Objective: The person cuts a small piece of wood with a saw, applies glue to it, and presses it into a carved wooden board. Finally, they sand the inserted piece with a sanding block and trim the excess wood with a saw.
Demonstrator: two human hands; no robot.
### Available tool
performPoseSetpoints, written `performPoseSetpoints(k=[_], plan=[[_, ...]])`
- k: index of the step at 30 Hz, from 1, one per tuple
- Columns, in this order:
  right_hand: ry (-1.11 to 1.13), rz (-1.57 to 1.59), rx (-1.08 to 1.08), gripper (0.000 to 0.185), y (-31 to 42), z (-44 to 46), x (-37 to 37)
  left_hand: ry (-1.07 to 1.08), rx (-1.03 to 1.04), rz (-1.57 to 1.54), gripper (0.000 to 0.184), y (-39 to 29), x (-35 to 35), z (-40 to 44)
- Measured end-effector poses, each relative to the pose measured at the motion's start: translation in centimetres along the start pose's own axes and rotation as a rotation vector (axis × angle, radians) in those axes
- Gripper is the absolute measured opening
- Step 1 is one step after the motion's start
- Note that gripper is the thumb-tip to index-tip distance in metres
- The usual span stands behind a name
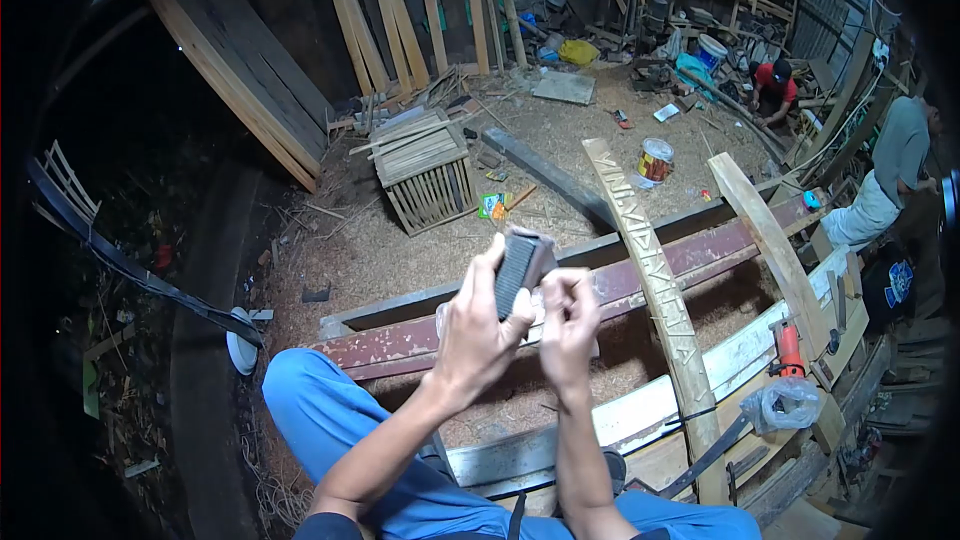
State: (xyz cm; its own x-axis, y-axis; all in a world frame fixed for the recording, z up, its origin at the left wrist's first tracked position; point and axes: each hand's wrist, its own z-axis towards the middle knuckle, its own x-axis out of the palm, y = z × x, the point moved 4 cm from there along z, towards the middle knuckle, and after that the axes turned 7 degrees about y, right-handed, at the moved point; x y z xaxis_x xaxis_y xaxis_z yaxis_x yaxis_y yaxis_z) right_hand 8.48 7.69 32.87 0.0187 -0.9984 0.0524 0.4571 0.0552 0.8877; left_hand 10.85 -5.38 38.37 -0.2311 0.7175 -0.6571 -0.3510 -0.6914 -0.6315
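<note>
My left hand point(470, 330) is wrapped round a dark, box-like thing with a ribbed face point(516, 272), held up in front of my chest; its exact kind I cannot make out. Close against its right side is my right hand point(570, 330), with fingers curled together and slightly blurred. What those fingers pinch, if anything, is too small to tell. Below both hands runs a worn maroon beam point(370, 348). To their right, a long plank with carved letters point(655, 280) lies across the beams.
A red tool point(788, 348) and a clear plastic bag point(785, 405) lie at right, near a second plank point(765, 220). Beyond the beams are a slatted crate point(430, 180) and a paint can point(655, 162). Two people are at right, one crouching point(775, 90), one nearer point(895, 160).
</note>
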Motion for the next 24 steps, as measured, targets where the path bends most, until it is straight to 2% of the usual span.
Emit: performPoseSetpoints(k=[1, 2, 4, 5, 9, 12, 16, 18, 20, 22, 24], plan=[[-0.016, 0.125, 0.095, 0.017, 0.4, -0.9, 1.0, -0.006, -0.036, -0.075, 0.081, -0.2, -0.8, 0.8], [-0.102, 0.074, 0.007, 0.018, 1.5, -0.7, 1.4, -0.015, -0.032, -0.072, 0.081, 0.2, -1.0, 0.9], [-0.151, -0.001, -0.024, 0.014, 1.6, -0.3, 1.0, 0.003, -0.039, -0.086, 0.079, 1.6, -0.4, 0.4], [-0.092, -0.149, -0.098, 0.010, 1.9, 0.7, 0.9, 0.039, -0.042, -0.110, 0.078, 1.9, 0.2, -0.2], [-0.033, -0.191, -0.173, 0.008, 2.3, 1.8, 1.3, -0.020, -0.015, -0.118, 0.076, 1.7, -0.8, 0.9], [0.000, -0.221, -0.169, 0.009, 2.1, 1.6, 2.0, -0.026, -0.064, -0.173, 0.075, 1.6, -1.1, 0.9], [-0.112, -0.130, -0.059, 0.009, 1.0, 1.7, 0.4, 0.067, -0.162, -0.157, 0.075, 1.5, 0.5, -0.5], [-0.042, -0.224, -0.136, 0.011, 2.4, 0.0, 1.5, 0.082, -0.114, -0.161, 0.072, 2.0, -0.2, 0.8], [-0.073, -0.274, -0.163, 0.011, 1.7, 1.7, 0.7, 0.049, -0.073, -0.067, 0.068, 2.0, 0.5, 0.1], [-0.094, -0.252, -0.086, 0.010, 1.4, 3.2, -0.6, 0.038, -0.082, -0.072, 0.070, 1.4, 1.4, -0.2], [-0.063, -0.278, -0.166, 0.011, 2.1, 1.0, 0.1, 0.073, -0.095, -0.153, 0.072, 1.0, 0.9, 0.4]])
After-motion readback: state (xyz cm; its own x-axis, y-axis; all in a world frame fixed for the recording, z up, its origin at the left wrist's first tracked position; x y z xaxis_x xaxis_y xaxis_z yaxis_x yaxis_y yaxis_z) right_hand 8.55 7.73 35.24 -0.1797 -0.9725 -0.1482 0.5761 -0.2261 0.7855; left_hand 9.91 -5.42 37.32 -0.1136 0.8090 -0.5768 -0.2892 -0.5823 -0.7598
